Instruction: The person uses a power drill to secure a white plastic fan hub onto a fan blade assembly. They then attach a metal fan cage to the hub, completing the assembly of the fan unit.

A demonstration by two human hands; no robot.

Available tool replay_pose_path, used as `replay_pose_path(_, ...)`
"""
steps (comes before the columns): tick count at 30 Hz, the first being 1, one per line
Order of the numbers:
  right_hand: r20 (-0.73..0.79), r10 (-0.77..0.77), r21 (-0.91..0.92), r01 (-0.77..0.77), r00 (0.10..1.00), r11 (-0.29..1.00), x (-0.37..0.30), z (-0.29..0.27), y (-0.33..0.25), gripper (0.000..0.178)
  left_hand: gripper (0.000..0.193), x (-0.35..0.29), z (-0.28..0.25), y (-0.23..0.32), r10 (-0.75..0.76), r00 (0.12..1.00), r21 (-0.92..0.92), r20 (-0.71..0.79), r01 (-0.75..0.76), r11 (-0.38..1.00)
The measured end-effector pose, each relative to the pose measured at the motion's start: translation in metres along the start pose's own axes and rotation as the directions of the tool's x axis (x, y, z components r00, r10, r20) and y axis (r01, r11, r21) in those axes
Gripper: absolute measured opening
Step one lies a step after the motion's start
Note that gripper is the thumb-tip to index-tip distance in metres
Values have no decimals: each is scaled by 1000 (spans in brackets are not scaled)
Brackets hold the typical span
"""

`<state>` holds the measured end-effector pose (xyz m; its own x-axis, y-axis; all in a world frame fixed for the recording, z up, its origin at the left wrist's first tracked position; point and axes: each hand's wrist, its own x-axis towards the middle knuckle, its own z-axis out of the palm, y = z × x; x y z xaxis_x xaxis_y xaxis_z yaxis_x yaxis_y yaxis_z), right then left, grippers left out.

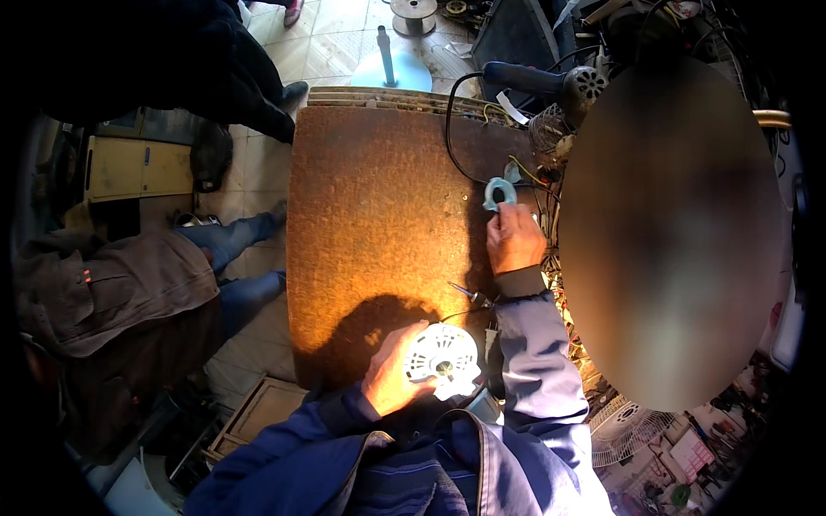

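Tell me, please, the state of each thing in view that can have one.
Left grip, closed on the edge of the white vented part
White vented part, held, brightly lit, vents facing the camera
Right grip, closed on the pale blue ring
Pale blue ring, pinched at its near edge
Table, partly lit, partly shadowed
Spool, standing on its flat end

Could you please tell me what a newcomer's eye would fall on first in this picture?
The brightly lit white round part in the left hand, low in the middle, stands out first. Next comes the pale blue ring in the right hand, towards the right side of the brown table.
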<state>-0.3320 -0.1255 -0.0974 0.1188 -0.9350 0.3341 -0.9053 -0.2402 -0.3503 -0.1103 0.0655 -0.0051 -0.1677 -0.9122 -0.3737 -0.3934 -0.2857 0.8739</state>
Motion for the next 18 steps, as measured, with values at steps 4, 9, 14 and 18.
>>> replay_pose_path(4,176,101,-113,-81,979,990,1,-12,4,21,96,1,-1,-1,10,1000,-7,7,-10,1000)
replay_pose_path(9,177,61,248,-104,982,963,19,7,-28,20,95,0,-3,-3,18,1000,-8,12,-18,1000)
replay_pose_path(14,265,63,155,-108,962,982,19,46,-19,8,94,1,-3,-1,-1,999,-27,38,2,1000)
replay_pose_path(18,139,33,291,-73,990,954,12,30,-14,5,96,2,0,-4,13,1000,-10,1,-13,1000)
